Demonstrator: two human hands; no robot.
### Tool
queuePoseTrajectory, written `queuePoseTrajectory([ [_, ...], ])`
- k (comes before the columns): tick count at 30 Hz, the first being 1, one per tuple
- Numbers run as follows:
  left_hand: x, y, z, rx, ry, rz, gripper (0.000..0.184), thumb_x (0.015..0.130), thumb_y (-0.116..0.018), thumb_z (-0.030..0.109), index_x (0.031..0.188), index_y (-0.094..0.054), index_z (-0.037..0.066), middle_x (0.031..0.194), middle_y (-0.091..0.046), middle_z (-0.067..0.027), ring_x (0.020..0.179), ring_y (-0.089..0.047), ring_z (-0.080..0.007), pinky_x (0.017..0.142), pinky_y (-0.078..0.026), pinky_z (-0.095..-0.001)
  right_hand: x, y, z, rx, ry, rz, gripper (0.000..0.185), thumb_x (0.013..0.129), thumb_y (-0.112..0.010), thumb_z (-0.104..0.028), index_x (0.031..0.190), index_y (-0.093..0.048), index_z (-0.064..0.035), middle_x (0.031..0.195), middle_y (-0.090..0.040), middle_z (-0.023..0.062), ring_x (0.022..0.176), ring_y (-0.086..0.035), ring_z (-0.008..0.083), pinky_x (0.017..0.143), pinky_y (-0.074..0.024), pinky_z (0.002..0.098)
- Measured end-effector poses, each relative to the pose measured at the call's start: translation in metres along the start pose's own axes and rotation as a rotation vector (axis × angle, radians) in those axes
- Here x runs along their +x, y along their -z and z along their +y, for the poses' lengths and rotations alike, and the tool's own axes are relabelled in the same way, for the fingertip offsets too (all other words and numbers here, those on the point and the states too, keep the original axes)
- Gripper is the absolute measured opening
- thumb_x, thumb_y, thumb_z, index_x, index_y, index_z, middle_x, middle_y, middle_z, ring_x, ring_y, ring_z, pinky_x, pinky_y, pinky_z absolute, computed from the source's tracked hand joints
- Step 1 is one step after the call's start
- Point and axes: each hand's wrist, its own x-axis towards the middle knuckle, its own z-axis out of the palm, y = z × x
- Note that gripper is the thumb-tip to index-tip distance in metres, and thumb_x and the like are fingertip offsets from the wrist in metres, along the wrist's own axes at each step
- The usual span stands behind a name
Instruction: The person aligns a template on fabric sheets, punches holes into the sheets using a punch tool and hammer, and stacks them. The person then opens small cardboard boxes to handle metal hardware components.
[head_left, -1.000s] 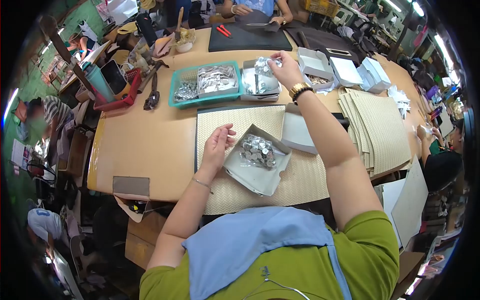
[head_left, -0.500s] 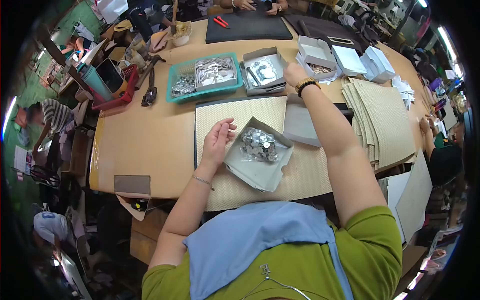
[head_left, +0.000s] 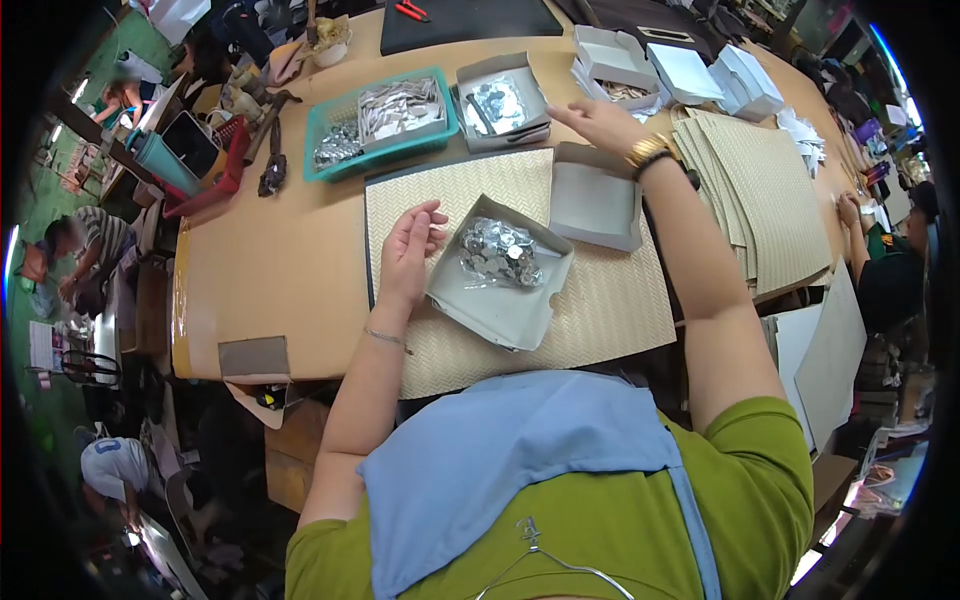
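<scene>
My left hand (head_left: 410, 245) hovers by the left side of a shallow grey cardboard box (head_left: 490, 320), its fingers loosely bent and holding nothing that I can see. Inside that box lies a clear plastic bag of small, shiny metal pieces (head_left: 500, 252). My right hand (head_left: 608, 130) is stretched out with nothing visible in it, its fingertips close to the right edge of another grey box (head_left: 540, 95) that holds a clear bag of silvery pieces (head_left: 498, 103). Below my right wrist sits an open, pale grey box or lid (head_left: 595, 200) on the woven sheet (head_left: 610, 310).
A teal basket (head_left: 318, 172) holds metal pieces and a box of pale strips. Stacked woven sheets (head_left: 755, 200) lie at right. Beyond are white boxes (head_left: 684, 72). A hammer (head_left: 270, 130) and a red basket (head_left: 235, 160) stand at left. Other people work around the table.
The camera view has shifted, so the table appears higher and further left. My right hand has opened from a closed shape and moved slightly right of the far grey box. My left hand stays beside the near box.
</scene>
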Motion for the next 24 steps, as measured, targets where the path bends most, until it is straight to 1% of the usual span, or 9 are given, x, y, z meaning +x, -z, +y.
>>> queuePoseTrajectory([
  [2, -0.002, -0.002, 0.007, -0.003, 0.028, -0.001, 0.033, 0.101, -0.046, 0.028, 0.121, -0.058, 0.005, 0.101, -0.063, -0.0007, 0.080, -0.054, -0.0033, 0.071, -0.043, -0.0178, -0.029, 0.008, 0.020, 0.000, 0.020, -0.110, 0.074, 0.083, -0.054, -0.061, 0.122, -0.058, 0.0018, 0.117, -0.063, 0.0212, 0.108, -0.060, 0.0363, 0.095, -0.0459, 0.0394],
  [4, -0.002, -0.003, 0.009, 0.013, 0.040, -0.010, 0.033, 0.101, -0.046, 0.028, 0.122, -0.058, 0.005, 0.101, -0.063, -0.0005, 0.080, -0.054, -0.0036, 0.071, -0.042, -0.0183, -0.053, 0.005, 0.044, -0.031, 0.139, -0.095, 0.053, 0.085, -0.060, -0.044, 0.115, -0.061, -0.0002, 0.108, -0.066, 0.0202, 0.100, -0.063, 0.0353, 0.088, -0.0493, 0.0381],
  [10, -0.005, -0.006, 0.010, 0.116, 0.002, -0.080, 0.037, 0.096, -0.055, 0.026, 0.124, -0.055, 0.002, 0.104, -0.062, -0.0050, 0.084, -0.055, -0.0061, 0.075, -0.045, -0.0210, -0.080, 0.007, 0.073, 0.096, -0.020, 0.223, 0.026, 0.092, -0.052, -0.024, 0.102, -0.060, -0.0012, 0.089, -0.064, 0.0220, 0.084, -0.063, 0.0356, 0.076, -0.0483, 0.0416],
  [12, -0.011, -0.012, 0.021, 0.268, -0.080, -0.120, 0.046, 0.090, -0.063, 0.026, 0.126, -0.053, 0.000, 0.106, -0.061, -0.0087, 0.086, -0.056, -0.0086, 0.077, -0.047, -0.0230, -0.084, 0.009, 0.074, 0.136, -0.040, 0.233, 0.027, 0.093, -0.053, -0.023, 0.104, -0.058, 0.0000, 0.090, -0.064, 0.0202, 0.083, -0.063, 0.0341, 0.076, -0.0480, 0.0410],
  [15, -0.013, -0.020, 0.055, 0.593, -0.068, -0.317, 0.062, 0.081, -0.073, 0.026, 0.131, -0.047, -0.001, 0.113, -0.059, -0.0164, 0.096, -0.060, -0.0202, 0.085, -0.048, -0.0305, -0.086, 0.000, 0.082, 0.195, 0.029, 0.270, 0.028, 0.093, -0.053, -0.024, 0.105, -0.057, 0.0006, 0.092, -0.064, 0.0173, 0.083, -0.063, 0.0292, 0.075, -0.0482, 0.0392],
  [17, -0.014, -0.024, 0.062, 0.737, -0.039, -0.299, 0.068, 0.078, -0.075, 0.027, 0.132, -0.046, -0.001, 0.116, -0.058, -0.0192, 0.104, -0.059, -0.0277, 0.090, -0.047, -0.0346, -0.084, -0.006, 0.081, 0.313, 0.037, 0.296, 0.028, 0.093, -0.054, -0.024, 0.106, -0.056, 0.0005, 0.092, -0.064, 0.0146, 0.084, -0.062, 0.0237, 0.074, -0.0485, 0.0363],
  [19, -0.014, -0.026, 0.062, 0.795, -0.020, -0.273, 0.073, 0.076, -0.076, 0.028, 0.134, -0.043, -0.001, 0.119, -0.056, -0.0235, 0.115, -0.055, -0.0360, 0.097, -0.044, -0.0396, -0.090, -0.008, 0.067, 0.569, 0.051, 0.169, 0.027, 0.093, -0.055, -0.024, 0.108, -0.056, -0.0006, 0.091, -0.064, 0.0116, 0.081, -0.061, 0.0184, 0.072, -0.0486, 0.0329],
  [21, -0.013, -0.026, 0.060, 0.789, 0.001, -0.274, 0.074, 0.076, -0.076, 0.028, 0.135, -0.043, -0.001, 0.118, -0.056, -0.0236, 0.115, -0.055, -0.0353, 0.096, -0.044, -0.0384, -0.107, -0.006, 0.035, 0.669, 0.090, 0.066, 0.025, 0.094, -0.055, -0.021, 0.111, -0.056, -0.0025, 0.089, -0.064, 0.0077, 0.077, -0.059, 0.0117, 0.068, -0.0488, 0.0275],
  [24, -0.009, -0.026, 0.052, 0.734, 0.019, -0.272, 0.068, 0.079, -0.073, 0.029, 0.134, -0.045, -0.001, 0.118, -0.056, -0.0225, 0.113, -0.056, -0.0324, 0.096, -0.044, -0.0366, -0.131, -0.008, -0.015, 0.603, 0.226, -0.046, 0.029, 0.091, -0.058, -0.024, 0.111, -0.056, -0.0028, 0.081, -0.066, 0.0118, 0.071, -0.063, 0.0171, 0.063, -0.0498, 0.0317],
])
